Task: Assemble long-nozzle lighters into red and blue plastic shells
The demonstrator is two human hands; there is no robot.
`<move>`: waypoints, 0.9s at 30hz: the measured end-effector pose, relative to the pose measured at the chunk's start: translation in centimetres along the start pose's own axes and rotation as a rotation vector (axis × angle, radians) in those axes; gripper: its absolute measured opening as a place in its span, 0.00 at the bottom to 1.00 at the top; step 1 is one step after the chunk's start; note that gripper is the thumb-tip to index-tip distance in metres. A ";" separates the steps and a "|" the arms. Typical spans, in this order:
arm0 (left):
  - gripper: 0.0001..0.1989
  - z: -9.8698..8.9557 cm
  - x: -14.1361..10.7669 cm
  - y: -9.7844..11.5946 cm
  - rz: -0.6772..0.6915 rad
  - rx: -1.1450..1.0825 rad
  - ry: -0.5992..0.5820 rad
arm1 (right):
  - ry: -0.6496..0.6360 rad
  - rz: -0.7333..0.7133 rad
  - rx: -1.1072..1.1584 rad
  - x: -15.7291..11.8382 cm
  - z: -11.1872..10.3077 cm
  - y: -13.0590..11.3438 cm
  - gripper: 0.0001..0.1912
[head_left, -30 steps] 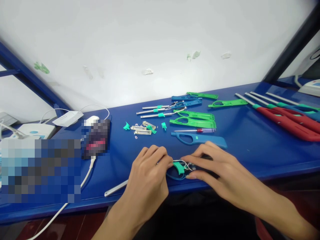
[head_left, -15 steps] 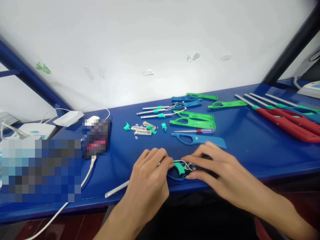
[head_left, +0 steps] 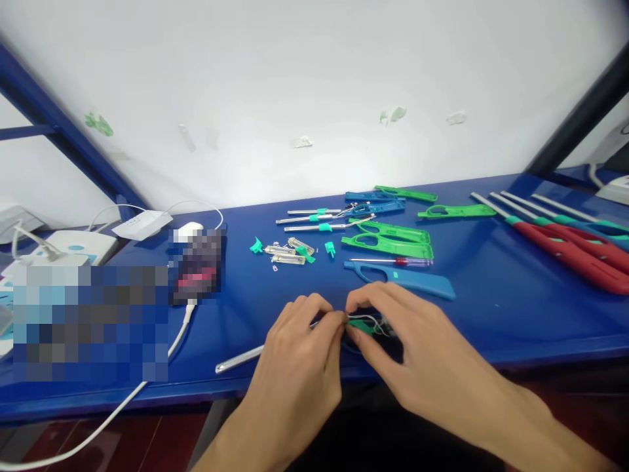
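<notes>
Since a second ago your right hand (head_left: 417, 354) has slid left to meet your left hand (head_left: 299, 360), both pinching shut on the green trigger piece (head_left: 361, 325) with thin wires, low at the blue table's (head_left: 491, 308) front edge. Just beyond lie a blue handle shell (head_left: 407, 282) and screwdriver (head_left: 393, 261).
</notes>
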State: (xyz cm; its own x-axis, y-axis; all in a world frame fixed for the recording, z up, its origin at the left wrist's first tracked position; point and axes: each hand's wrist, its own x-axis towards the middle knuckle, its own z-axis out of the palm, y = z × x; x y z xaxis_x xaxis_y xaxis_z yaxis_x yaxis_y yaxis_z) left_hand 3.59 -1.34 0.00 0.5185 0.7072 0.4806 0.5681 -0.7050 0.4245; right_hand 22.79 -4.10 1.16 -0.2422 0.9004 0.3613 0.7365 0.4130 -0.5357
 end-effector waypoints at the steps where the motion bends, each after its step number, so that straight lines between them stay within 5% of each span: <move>1: 0.12 0.0 0.0 0.0 -0.012 -0.029 0.009 | -0.004 0.017 -0.004 0.1 0.4 -0.1 0.10; 8: 0.12 -0.1 0.1 0.0 -0.073 -0.182 0.040 | 0.010 0.084 -0.029 -0.2 1.6 0.7 0.13; 19: 0.10 -0.4 0.4 -0.1 -0.154 -0.104 -0.025 | 0.026 -0.040 -0.183 -0.1 1.0 0.4 0.07; 27: 0.09 -0.3 0.9 0.1 -0.171 -0.099 -0.018 | 0.033 0.012 -0.221 0.0 1.0 0.7 0.05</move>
State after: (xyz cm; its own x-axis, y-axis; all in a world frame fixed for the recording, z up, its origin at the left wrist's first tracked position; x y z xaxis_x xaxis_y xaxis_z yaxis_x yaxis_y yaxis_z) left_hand 3.90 -0.75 0.73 0.4316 0.8174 0.3815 0.5840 -0.5756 0.5724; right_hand 22.70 -3.62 0.02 -0.2146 0.8984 0.3832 0.8607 0.3594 -0.3606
